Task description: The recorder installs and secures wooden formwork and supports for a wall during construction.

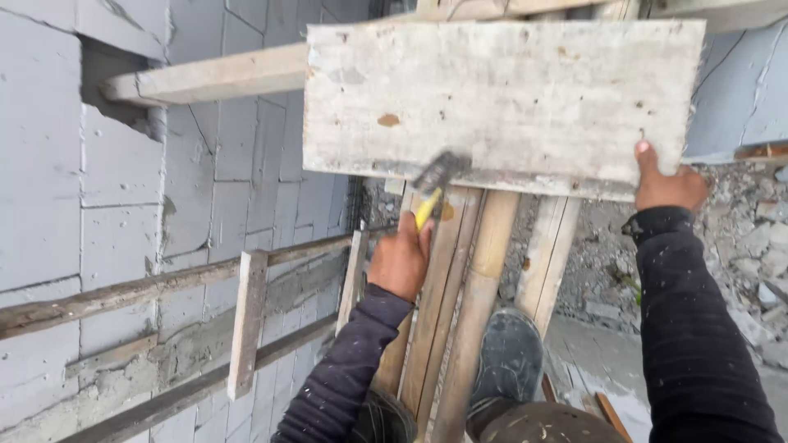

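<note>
My left hand (pixel 400 261) grips the yellow handle of a hammer (pixel 435 182); its dark head is blurred against the lower edge of a wide, weathered board (pixel 501 98). My right hand (pixel 669 184) holds that board at its lower right corner, thumb up on the face. The board lies across upright wooden poles and planks (pixel 480 279). Both my arms wear dark sleeves.
A grey block wall (pixel 123 180) fills the left, with a wooden beam (pixel 213 78) set into a notch and rough battens (pixel 246 320) nailed across it. My dark shoe (pixel 510 357) rests on the poles. Rubble and stones (pixel 755 238) lie below at right.
</note>
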